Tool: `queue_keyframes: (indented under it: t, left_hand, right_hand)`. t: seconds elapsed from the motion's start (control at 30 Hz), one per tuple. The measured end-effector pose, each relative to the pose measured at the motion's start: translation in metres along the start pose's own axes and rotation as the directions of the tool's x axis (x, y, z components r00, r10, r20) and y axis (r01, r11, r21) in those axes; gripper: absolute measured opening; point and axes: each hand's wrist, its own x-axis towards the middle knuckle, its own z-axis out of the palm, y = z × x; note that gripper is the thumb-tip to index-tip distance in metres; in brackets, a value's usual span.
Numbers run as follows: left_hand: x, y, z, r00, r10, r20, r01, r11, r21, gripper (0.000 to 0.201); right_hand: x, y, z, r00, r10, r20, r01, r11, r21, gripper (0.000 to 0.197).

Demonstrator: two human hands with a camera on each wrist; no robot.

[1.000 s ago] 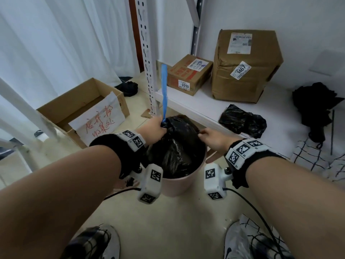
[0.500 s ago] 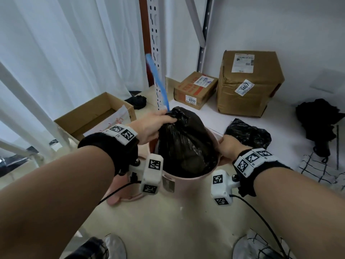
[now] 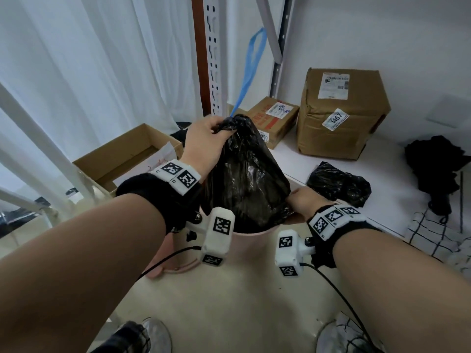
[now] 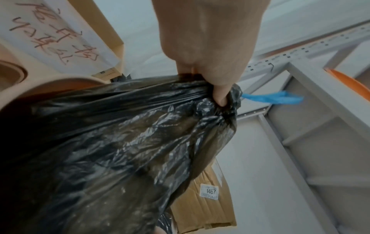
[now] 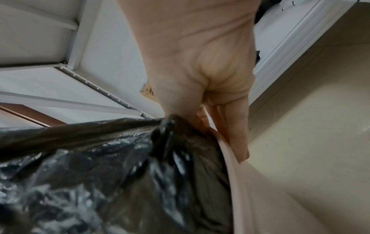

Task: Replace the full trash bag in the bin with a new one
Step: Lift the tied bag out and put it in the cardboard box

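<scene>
Head view shows your left hand (image 3: 204, 138) clamped round the gathered neck of the full black plastic trash bag (image 3: 244, 179), fingers curled tight on the bunched film. The left wrist view confirms it: one finger hooks into the neck beside the blue plastic drawstring loop (image 4: 274, 98), which stands free above the bag and is not held. Most of the bag's body is above the round pale pink plastic bin (image 3: 254, 248); its lower part sits inside the rim.

Your right hand (image 3: 303, 202) is at the bin's far-right rim. In the right wrist view its fingers (image 5: 234, 133) lie down the outside of the rim while the thumb side pinches a fold of black film against it. Whether that fold is bag or loose liner, you cannot tell from here.

Judgement: the lift-out step is in hand and about half done. The next move calls for a straight upward pull by the left hand while the right holds the bin down and releases the fold, or the film may tear.

A crumpled black plastic bag (image 3: 339, 184), likely the replacement, lies on the low white shelf board (image 3: 382, 174) just right of the bin. Two taped brown cardboard parcels (image 3: 341, 113) stand behind the bin; an open cardboard box (image 3: 125, 154) is to its left on the beige floor (image 3: 229, 314), before white curtains (image 3: 89, 67).
</scene>
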Motion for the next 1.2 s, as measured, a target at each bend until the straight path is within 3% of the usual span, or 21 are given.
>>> queue_keyframes:
  t: [0.07, 0.17, 0.3, 0.43, 0.47, 0.53, 0.63, 0.73, 0.83, 0.93, 1.0, 1.07, 1.13, 1.2]
  left_hand:
    - [-0.001, 0.001, -0.001, 1.0, 0.03, 0.007, -0.03, 0.999, 0.025, 0.016]
    - [-0.003, 0.003, -0.001, 0.997, -0.03, 0.065, 0.033, 0.998, -0.056, 0.016]
    - [-0.003, 0.005, 0.003, 0.987, -0.07, 0.145, 0.091, 0.986, -0.142, 0.008]
    - [-0.003, 0.017, 0.007, 0.977, -0.064, 0.204, 0.108, 0.971, -0.214, 0.013]
    - [-0.003, 0.021, 0.008, 0.978, -0.055, 0.203, 0.103, 0.968, -0.231, 0.014]
    - [-0.002, 0.033, 0.008, 0.981, -0.04, 0.19, 0.091, 0.96, -0.266, 0.012]
    - [0.002, 0.053, 0.006, 0.993, -0.009, 0.12, 0.039, 0.968, -0.25, 0.008]
    - [0.006, 0.076, -0.001, 0.998, 0.028, 0.055, -0.015, 0.975, -0.223, 0.004]
    - [0.01, 0.095, -0.007, 0.998, 0.054, 0.039, -0.046, 0.984, -0.172, 0.015]
    - [0.01, 0.119, -0.008, 0.992, 0.087, 0.089, -0.076, 0.991, -0.111, 0.022]
    - [0.008, 0.14, -0.014, 0.986, 0.126, 0.109, -0.116, 0.989, -0.097, 0.022]
    - [0.007, 0.153, -0.021, 0.98, 0.153, 0.126, -0.14, 0.984, -0.109, 0.022]
    - [0.009, 0.16, -0.033, 0.971, 0.196, 0.14, -0.185, 0.979, -0.083, 0.021]
    - [0.011, 0.164, -0.05, 0.961, 0.236, 0.142, -0.235, 0.972, -0.03, 0.016]
  right_hand:
    - [0.006, 0.001, 0.003, 0.998, 0.05, 0.043, -0.052, 0.997, 0.054, 0.019]
    - [0.009, 0.003, 0.006, 0.996, 0.064, 0.065, -0.067, 0.997, 0.045, 0.021]
    - [0.001, 0.0, 0.0, 0.999, 0.036, 0.012, -0.035, 0.997, -0.069, 0.029]
    - [-0.016, -0.023, -0.02, 0.978, -0.086, -0.189, 0.078, 0.996, -0.053, 0.025]
    - [-0.016, -0.029, -0.025, 0.963, -0.126, -0.237, 0.135, 0.99, 0.026, 0.026]
    - [-0.023, -0.042, -0.032, 0.937, -0.222, -0.271, 0.266, 0.954, 0.137, 0.033]
    - [-0.041, -0.062, -0.045, 0.908, -0.285, -0.306, 0.361, 0.904, 0.23, 0.036]
    - [-0.064, -0.079, -0.053, 0.851, -0.472, -0.231, 0.523, 0.802, 0.288, 0.04]
    - [-0.086, -0.098, -0.051, 0.685, -0.717, -0.125, 0.725, 0.656, 0.21, 0.036]
    - [-0.099, -0.125, -0.038, 0.573, -0.813, -0.104, 0.82, 0.569, 0.068, 0.081]
    - [-0.11, -0.145, -0.029, 0.528, -0.831, -0.172, 0.846, 0.533, 0.022, 0.09]
    - [-0.12, -0.158, -0.028, 0.517, -0.811, -0.273, 0.822, 0.56, -0.108, 0.071]
    - [-0.132, -0.172, -0.037, 0.486, -0.799, -0.355, 0.775, 0.582, -0.247, 0.038]
    - [-0.143, -0.19, -0.044, 0.473, -0.801, -0.367, 0.772, 0.577, -0.267, 0.023]
